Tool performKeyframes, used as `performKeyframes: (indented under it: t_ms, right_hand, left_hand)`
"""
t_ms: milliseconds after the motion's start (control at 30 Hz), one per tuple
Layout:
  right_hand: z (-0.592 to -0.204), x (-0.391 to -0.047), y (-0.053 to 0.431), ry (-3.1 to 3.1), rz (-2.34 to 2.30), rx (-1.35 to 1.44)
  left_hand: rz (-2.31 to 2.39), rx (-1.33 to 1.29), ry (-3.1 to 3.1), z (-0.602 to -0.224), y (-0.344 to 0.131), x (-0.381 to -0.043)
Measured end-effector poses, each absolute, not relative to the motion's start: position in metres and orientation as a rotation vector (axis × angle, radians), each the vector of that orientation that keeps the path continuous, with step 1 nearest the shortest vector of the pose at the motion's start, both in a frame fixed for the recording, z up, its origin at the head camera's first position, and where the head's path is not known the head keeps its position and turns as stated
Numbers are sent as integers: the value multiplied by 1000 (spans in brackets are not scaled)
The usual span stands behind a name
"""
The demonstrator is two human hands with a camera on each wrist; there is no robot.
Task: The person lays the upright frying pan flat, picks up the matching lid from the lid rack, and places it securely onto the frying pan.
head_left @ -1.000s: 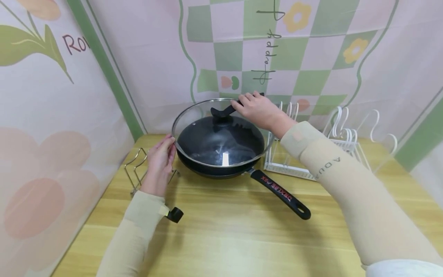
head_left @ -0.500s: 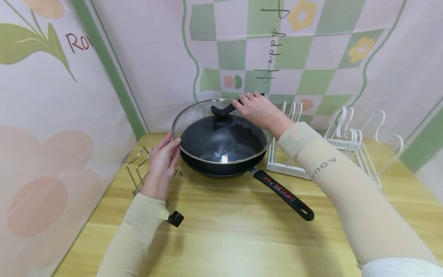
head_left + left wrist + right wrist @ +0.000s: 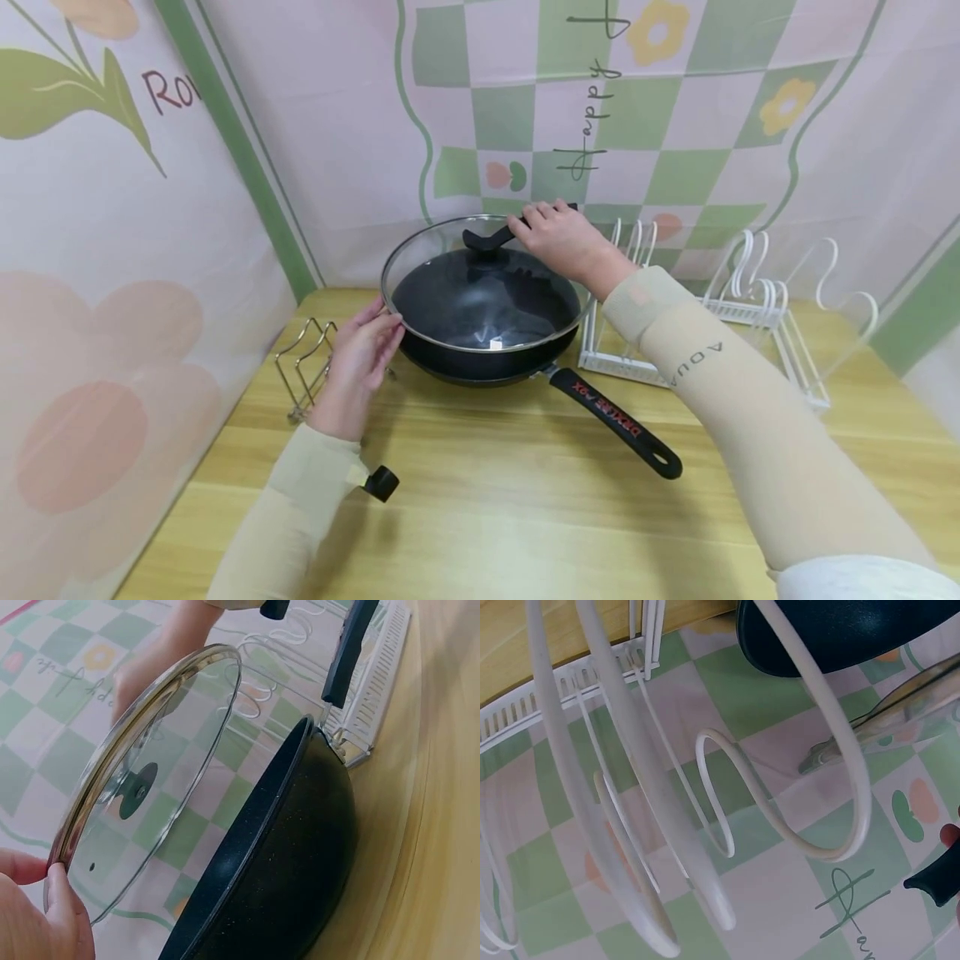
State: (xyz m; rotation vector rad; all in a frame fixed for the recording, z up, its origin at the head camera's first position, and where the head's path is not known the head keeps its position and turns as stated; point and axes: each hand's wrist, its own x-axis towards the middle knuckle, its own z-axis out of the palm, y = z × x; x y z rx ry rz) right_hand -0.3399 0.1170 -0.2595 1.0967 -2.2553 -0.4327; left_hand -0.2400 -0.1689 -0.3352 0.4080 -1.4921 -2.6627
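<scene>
A clear glass lid (image 3: 487, 292) with a metal rim hangs above a black frying pan (image 3: 480, 365) on the table. In the left wrist view, open air separates the tilted lid (image 3: 176, 772) from the pan (image 3: 315, 840). My right hand (image 3: 561, 242) grips the lid's black handle (image 3: 487, 240) from above. The left hand (image 3: 362, 358) pinches the lid's left rim between thumb and finger. The pan's black handle (image 3: 615, 425) points toward the front right. In the right wrist view, the end of the lid handle (image 3: 936, 879) shows at the right edge.
A small wire rack (image 3: 303, 367) stands left of the pan, partly behind my left hand. To the right is a white rack (image 3: 637, 367) with tall curved wires, partly covered by my right forearm. A patterned cloth (image 3: 345, 167) hangs behind the wooden table (image 3: 480, 500).
The lid has shifted slightly to the right, its left rim a little lower. My left hand has moved right and down with it. The right hand keeps its grip on the handle.
</scene>
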Motion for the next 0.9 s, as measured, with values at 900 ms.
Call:
performKeyframes:
  t_ms: [900]
  right_hand:
    - [-280,-347,104,-2318,-499,1093]
  left_hand:
    - [-2547,491,-1450,-359,-164,-244]
